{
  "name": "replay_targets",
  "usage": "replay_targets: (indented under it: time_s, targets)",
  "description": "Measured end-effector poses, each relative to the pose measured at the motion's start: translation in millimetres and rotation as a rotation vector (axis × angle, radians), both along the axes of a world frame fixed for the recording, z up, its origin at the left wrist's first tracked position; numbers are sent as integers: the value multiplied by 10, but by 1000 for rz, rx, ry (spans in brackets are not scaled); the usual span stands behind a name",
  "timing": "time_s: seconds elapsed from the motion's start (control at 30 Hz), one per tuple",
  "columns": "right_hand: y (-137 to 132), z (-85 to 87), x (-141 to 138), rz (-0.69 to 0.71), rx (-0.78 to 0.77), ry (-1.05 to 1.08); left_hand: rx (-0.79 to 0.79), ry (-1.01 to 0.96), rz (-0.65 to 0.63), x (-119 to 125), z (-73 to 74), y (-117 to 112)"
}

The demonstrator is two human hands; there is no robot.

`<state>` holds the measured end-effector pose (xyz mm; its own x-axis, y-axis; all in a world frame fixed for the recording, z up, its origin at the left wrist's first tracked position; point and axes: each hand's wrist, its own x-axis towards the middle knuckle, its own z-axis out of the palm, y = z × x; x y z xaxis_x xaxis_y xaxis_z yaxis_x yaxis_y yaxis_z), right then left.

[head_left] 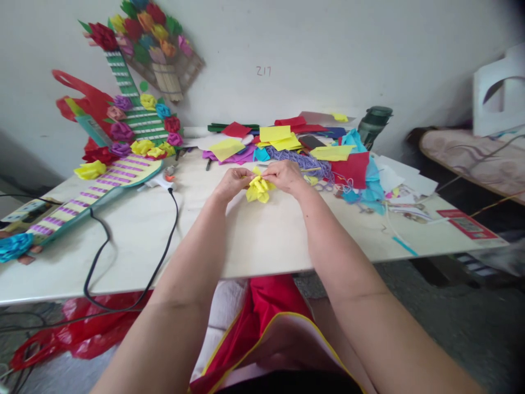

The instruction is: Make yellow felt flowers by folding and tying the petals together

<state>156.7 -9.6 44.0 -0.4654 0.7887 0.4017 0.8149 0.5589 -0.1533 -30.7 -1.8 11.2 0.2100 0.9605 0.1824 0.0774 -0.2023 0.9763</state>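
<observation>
A yellow paper flower with spread petals is held just over the table, between my two hands. My left hand pinches its left edge, with thumb and forefinger closed together. On the other side, my right hand has its fingers closed on the upper right petals. My fingers cover part of the flower's upper side. Behind my hands lie yellow paper sheets, a tangle of purple yarn and a red paper sheet.
A guitar-shaped craft with paper roses leans on the wall at left; a striped one lies before it. A black cable crosses the table. A dark bottle stands at the back right. Blue crepe paper lies right.
</observation>
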Motion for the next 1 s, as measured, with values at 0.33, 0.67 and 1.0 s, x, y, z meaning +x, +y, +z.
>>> replay_targets:
  time_s: [0.33,0.67,1.0]
  targets:
    - [-138,105,-88,-12,48,-144,-220,-231,-88,-54,-124,42]
    - [-34,-12,-38,-16,110,-108,-273,-404,-194,-53,-61,-16]
    - [-2,-44,-45,-26,124,-109,-267,-382,-271,-108,-84,-43]
